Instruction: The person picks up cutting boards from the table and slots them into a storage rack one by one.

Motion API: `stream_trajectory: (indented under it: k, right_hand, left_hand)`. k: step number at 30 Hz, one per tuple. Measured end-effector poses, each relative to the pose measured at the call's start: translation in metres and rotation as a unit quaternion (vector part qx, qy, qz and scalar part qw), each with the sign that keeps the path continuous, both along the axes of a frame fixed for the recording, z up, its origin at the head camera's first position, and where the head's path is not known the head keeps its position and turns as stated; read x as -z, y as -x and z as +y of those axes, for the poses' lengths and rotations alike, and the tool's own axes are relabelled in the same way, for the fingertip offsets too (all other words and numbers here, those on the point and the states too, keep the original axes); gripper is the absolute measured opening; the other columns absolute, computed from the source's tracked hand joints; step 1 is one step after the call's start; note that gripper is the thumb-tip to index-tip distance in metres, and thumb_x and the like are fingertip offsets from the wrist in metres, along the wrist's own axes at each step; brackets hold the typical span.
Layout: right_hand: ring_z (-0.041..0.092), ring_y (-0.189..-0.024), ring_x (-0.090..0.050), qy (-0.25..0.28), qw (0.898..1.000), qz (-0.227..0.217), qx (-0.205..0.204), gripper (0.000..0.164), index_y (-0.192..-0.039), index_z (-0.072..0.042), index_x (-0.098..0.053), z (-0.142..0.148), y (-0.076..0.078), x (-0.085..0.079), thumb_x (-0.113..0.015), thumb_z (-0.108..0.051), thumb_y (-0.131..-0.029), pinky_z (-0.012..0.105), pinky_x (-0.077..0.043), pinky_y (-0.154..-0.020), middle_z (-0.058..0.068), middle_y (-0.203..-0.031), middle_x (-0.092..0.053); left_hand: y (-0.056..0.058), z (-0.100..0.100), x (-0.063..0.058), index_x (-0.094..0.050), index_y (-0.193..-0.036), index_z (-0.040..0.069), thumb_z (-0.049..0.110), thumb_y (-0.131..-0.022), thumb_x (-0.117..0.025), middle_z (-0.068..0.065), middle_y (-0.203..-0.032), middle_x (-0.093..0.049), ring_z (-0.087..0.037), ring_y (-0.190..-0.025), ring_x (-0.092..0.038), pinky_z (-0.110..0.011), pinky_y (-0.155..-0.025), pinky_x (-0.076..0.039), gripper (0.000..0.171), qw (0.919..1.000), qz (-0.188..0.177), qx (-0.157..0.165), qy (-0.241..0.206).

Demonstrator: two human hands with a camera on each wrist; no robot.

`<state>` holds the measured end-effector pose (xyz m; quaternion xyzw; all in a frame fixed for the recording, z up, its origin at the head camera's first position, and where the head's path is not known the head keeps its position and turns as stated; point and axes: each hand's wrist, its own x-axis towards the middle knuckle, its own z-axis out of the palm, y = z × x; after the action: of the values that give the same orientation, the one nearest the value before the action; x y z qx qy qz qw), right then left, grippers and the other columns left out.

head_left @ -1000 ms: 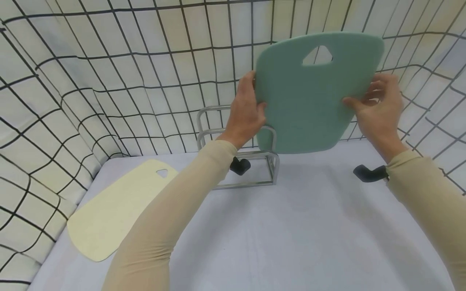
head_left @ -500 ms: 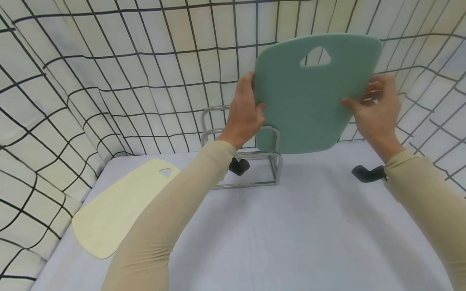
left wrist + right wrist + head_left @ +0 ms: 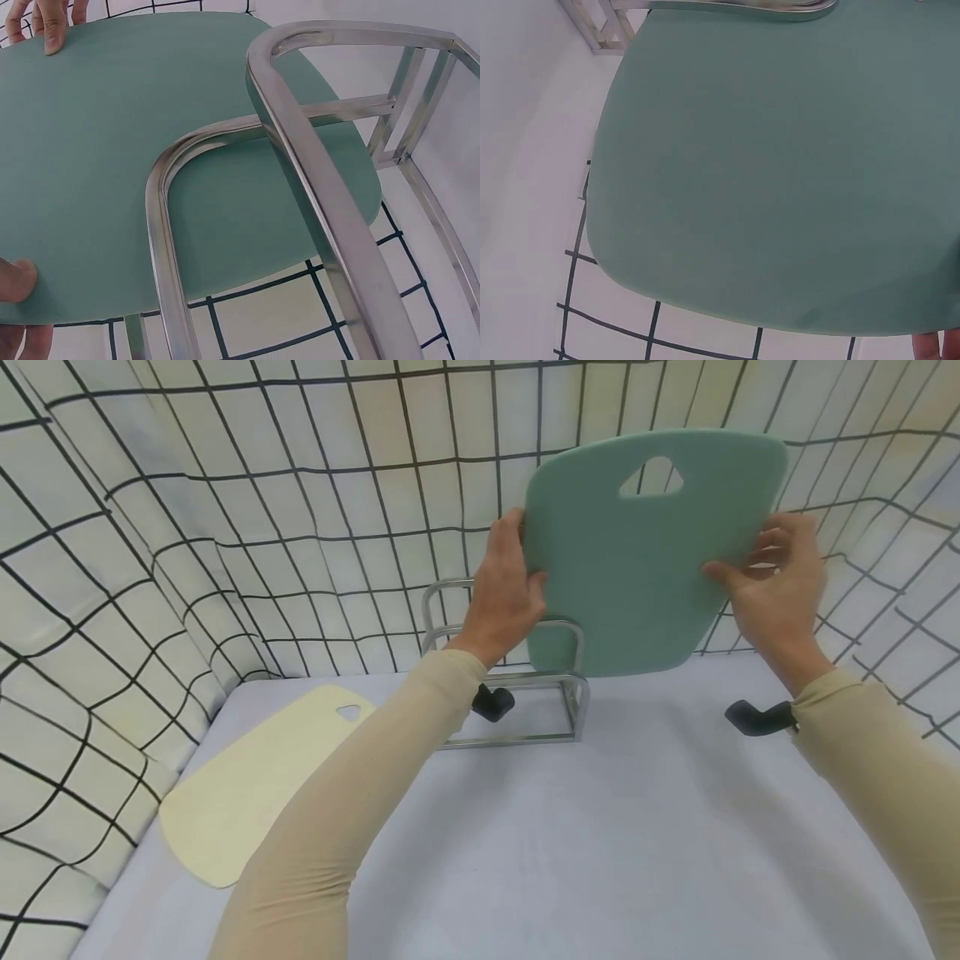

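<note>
A green cutting board [image 3: 622, 568] with a handle hole near its top stands upright between both hands in the head view. My left hand [image 3: 504, 589] grips its left edge, thumb on the near face and fingers behind. On the opposite edge my right hand [image 3: 783, 581] pinches the board between thumb and fingers. A metal rack [image 3: 536, 739] of bent silver bars stands behind my left forearm. In the left wrist view the board [image 3: 112, 150] shows behind the rack's bars [image 3: 315, 187], its lower corner overlapped by them.
A cream cutting board [image 3: 255, 785] lies flat on the white table [image 3: 600, 860] at the left, partly hidden by my left sleeve. Walls of white cloth with a black grid [image 3: 337, 502] enclose the back and sides. Black wrist mounts [image 3: 757, 718] jut from the sleeves.
The rack and the cream board shift slightly rightward in the head view as the view turns. Both hands keep the same hold on the green board.
</note>
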<state>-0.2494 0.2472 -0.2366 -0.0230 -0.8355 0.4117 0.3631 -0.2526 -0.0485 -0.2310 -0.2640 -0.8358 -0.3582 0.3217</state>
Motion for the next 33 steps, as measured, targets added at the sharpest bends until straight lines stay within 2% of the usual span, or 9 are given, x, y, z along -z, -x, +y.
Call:
stream_trajectory:
  k: [5,14,23,33]
  right_hand:
    - [0.010,-0.118,-0.063,0.000,1.000,-0.006,0.001,0.056,-0.140,-0.036,-0.050,-0.003,-0.001,-0.001,-0.076,-0.019,-0.094,0.028,-0.057,-0.105,-0.019,-0.121,-0.058]
    - [-0.004,-0.109,-0.056,0.008,1.000,0.002,-0.008,0.056,-0.139,-0.034,-0.052,-0.007,0.001,-0.001,-0.077,-0.019,-0.092,0.025,-0.057,-0.102,-0.022,-0.118,-0.055]
    - [-0.004,-0.107,-0.056,0.014,1.000,0.011,-0.018,0.053,-0.136,-0.032,-0.053,-0.013,0.003,-0.003,-0.078,-0.015,-0.092,0.024,-0.057,-0.099,-0.026,-0.111,-0.050]
    - [0.000,-0.109,-0.059,0.012,1.000,0.008,-0.017,0.053,-0.135,-0.032,-0.052,-0.020,0.002,-0.005,-0.077,-0.016,-0.092,0.027,-0.058,-0.102,-0.025,-0.112,-0.052]
  left_hand:
    - [-0.001,-0.002,-0.001,-0.031,-0.150,-0.004,-0.003,-0.098,-0.058,-0.020,-0.149,-0.044,-0.030,-0.144,-0.050,-0.028,-0.123,-0.042,0.059,1.0000,0.003,-0.003,0.001]
    - [-0.003,-0.007,-0.003,-0.031,-0.150,-0.004,-0.005,-0.097,-0.059,-0.020,-0.146,-0.045,-0.031,-0.142,-0.052,-0.029,-0.121,-0.045,0.060,0.9999,0.007,-0.010,0.003]
    - [-0.006,-0.013,-0.004,-0.030,-0.152,-0.004,-0.003,-0.098,-0.059,-0.021,-0.149,-0.044,-0.031,-0.143,-0.051,-0.032,-0.121,-0.045,0.062,0.9998,0.003,-0.020,0.008]
    - [-0.006,-0.017,-0.004,-0.029,-0.152,-0.003,-0.003,-0.097,-0.059,-0.020,-0.149,-0.045,-0.032,-0.142,-0.053,-0.033,-0.120,-0.046,0.062,0.9998,0.001,-0.022,0.001]
